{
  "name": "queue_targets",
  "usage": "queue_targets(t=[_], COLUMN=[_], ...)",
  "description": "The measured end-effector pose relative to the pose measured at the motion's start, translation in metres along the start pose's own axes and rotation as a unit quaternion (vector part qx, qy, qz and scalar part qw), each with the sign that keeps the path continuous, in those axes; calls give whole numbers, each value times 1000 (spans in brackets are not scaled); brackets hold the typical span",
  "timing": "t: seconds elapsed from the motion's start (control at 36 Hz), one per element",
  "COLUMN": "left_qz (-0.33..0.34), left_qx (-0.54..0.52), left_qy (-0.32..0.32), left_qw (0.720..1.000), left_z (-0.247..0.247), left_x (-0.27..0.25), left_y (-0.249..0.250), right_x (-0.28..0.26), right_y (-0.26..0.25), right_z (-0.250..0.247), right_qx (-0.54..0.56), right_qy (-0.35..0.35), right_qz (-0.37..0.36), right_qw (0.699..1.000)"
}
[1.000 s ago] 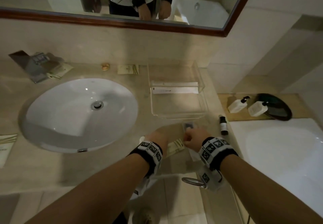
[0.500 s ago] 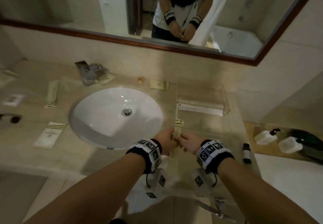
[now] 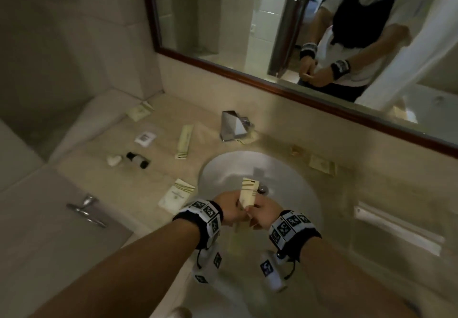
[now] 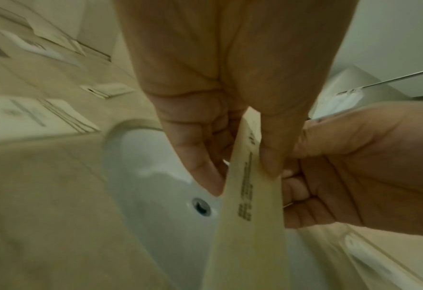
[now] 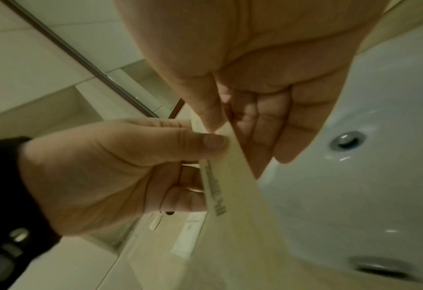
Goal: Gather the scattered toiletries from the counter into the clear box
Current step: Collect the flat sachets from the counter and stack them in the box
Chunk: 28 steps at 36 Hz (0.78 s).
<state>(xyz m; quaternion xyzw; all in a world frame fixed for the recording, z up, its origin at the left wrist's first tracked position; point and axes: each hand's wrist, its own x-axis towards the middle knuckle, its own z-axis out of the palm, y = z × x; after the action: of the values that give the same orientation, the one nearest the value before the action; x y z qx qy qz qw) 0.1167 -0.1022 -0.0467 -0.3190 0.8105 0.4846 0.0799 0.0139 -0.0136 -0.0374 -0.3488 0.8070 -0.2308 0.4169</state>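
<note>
Both hands, left point(image 3: 229, 209) and right point(image 3: 264, 214), pinch one cream sachet point(image 3: 248, 192) over the sink point(image 3: 292, 181); its lower end hidden in their grip.

It was a hotel-style bathroom: a white sink point(image 3: 260, 169) sat below a wood-framed mirror point(image 3: 247, 74), with wrapped toiletry packets point(image 3: 184, 141) beside the sink.

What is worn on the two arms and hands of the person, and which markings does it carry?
Both forearms are bare. The left hand and right hand wear no gloves. Each wrist carries a black band with white square tags printed with black patterns; thin black cords hang below.
</note>
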Motion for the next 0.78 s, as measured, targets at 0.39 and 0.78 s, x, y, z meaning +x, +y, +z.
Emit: queue_targets(t=[0.39,0.78], left_qz=[-112,-140], left_qx=[45,165], left_qy=[37,54], left_qw=[992,975], left_z=[-171,-217], left_x=[41,143], left_y=[-113,-159], right_x=[150,222], right_y=[-99,-113], right_z=[66,63], right_qx=[169,179], right_qy=[-26,22], right_qz=[96,160], right_qw=[981,971])
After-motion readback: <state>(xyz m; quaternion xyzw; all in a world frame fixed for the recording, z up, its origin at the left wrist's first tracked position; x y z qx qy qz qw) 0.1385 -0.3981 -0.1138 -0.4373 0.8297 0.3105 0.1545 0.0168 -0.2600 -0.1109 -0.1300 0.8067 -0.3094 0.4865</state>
